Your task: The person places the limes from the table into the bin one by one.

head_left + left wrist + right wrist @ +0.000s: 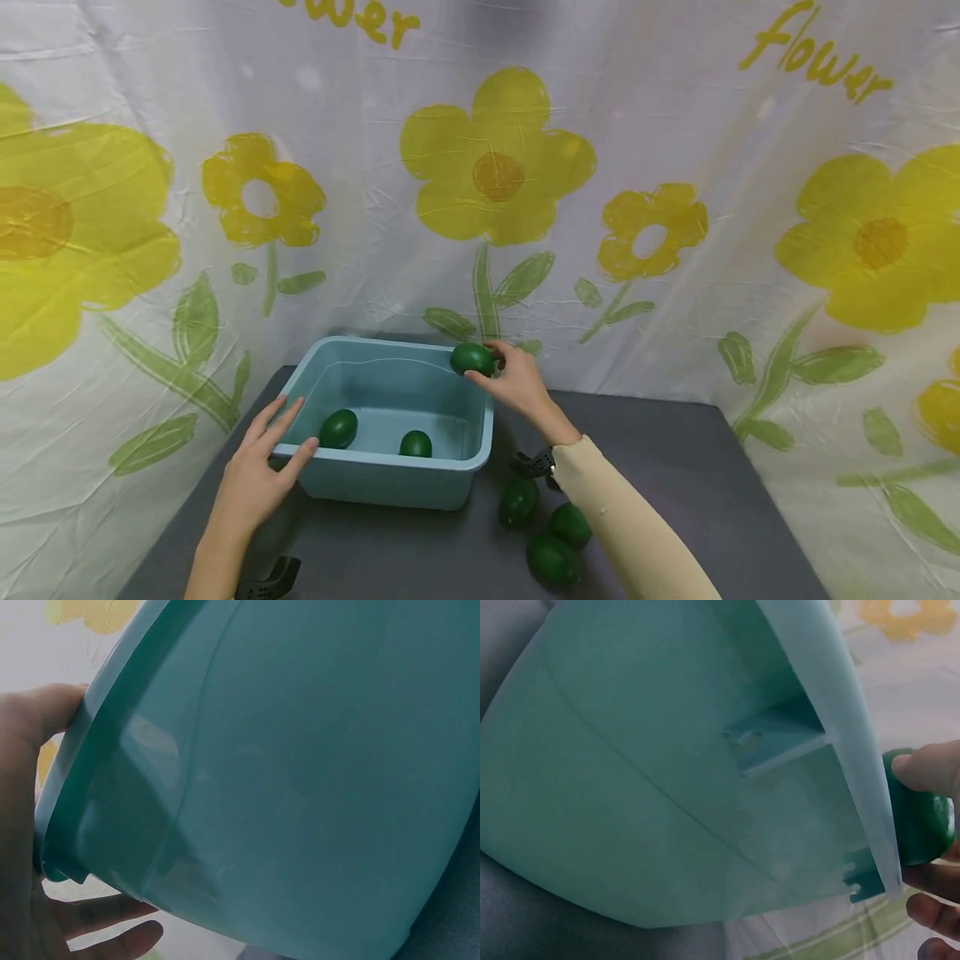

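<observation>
Cream sleeve point(626, 521), nearest the camera, slants from the lower right up to a right hand point(521, 385) pinching a green oval fruit point(471, 358) at the far right corner of a pale blue bin point(382, 460), left of centre. Fingers extended, the left hand point(257, 479) rests at the bin's near left corner. Two fruits point(339, 429) lie inside; three others point(518, 502) sit on the grey bench point(667, 442), bottom centre-right. The step in hand looks like placing fruit in the bin; next likely calls for lowering it clear of the rim and letting go.
</observation>
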{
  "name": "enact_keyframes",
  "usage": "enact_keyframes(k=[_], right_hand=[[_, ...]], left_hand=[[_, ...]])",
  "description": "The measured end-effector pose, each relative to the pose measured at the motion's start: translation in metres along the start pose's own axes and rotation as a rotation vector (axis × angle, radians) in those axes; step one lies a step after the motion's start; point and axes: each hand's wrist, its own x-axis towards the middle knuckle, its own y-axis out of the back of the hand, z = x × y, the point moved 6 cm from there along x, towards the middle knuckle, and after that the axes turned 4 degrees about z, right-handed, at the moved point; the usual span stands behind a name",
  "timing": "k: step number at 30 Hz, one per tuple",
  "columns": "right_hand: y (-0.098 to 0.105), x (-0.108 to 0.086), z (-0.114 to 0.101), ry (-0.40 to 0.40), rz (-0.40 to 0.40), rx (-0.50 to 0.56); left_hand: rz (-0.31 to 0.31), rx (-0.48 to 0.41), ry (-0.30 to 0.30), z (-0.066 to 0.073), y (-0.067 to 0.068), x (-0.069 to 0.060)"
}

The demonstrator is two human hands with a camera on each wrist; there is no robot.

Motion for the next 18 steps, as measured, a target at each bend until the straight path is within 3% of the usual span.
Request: enact_keyframes(k=[18], right_hand=[[0.006,-0.009,-0.007,0.03,-0.005,0.008]], left_hand=[[-0.002,0.01,0.008,0.0,0.002,-0.001]])
